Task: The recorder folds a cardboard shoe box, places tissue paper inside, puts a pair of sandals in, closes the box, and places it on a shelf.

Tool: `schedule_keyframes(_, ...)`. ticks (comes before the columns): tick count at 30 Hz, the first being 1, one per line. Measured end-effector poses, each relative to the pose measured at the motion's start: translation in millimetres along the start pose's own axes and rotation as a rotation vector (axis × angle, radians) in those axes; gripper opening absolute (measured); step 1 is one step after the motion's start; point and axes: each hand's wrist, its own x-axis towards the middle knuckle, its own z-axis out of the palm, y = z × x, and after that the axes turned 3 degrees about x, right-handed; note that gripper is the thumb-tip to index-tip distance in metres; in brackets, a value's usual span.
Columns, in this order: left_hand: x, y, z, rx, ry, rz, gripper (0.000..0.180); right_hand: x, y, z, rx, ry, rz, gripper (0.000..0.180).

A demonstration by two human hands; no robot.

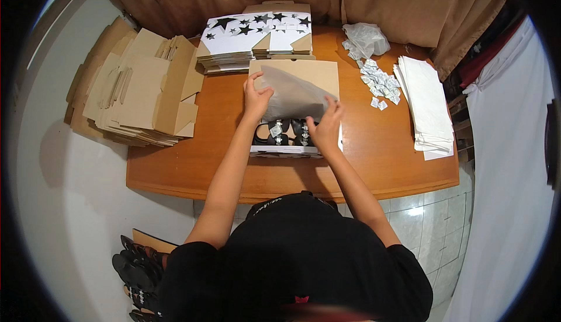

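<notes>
An open shoebox (274, 149) stands before me on the table, its brown lid (315, 72) raised at the back. Inside lies a pair of black sandals (284, 140) with silvery ornaments. A small white sachet (275, 130) rests on the left sandal. Greyish tissue paper (292, 95) stands up over the back of the box. My left hand (257, 99) grips the paper at its left edge. At the paper's right corner is my right hand (328, 124), fingers touching it and thumb spread apart above the right sandal.
Folded brown cartons (134, 91) are stacked at the left. Star-printed flat boxes (245, 39) lie at the back. Small white sachets (380, 81) spill beside a plastic bag (368, 39). White paper sheets (425, 103) lie at the right. More black sandals (137, 269) are at lower left.
</notes>
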Motion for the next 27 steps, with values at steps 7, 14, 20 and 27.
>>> schedule_keyframes(7,-5.0,11.9,-23.6,0.595,0.164,0.238,0.068,29.3,23.9,-6.5,-0.185,0.000,0.245,0.089)
schedule_keyframes(14,-18.2,20.8,-26.8,0.626,-0.097,0.070,0.018,49.9,68.4,-19.0,-0.180,-0.251,0.398,0.029)
schedule_keyframes(20,-28.5,-1.8,-27.4,0.406,-0.038,0.176,0.008,37.2,91.5,-23.1,0.118,-0.173,0.218,0.017)
schedule_keyframes(27,-36.9,-10.8,-43.0,0.020,-0.200,0.181,0.021,25.8,85.8,-26.4,0.520,-0.207,0.359,0.016)
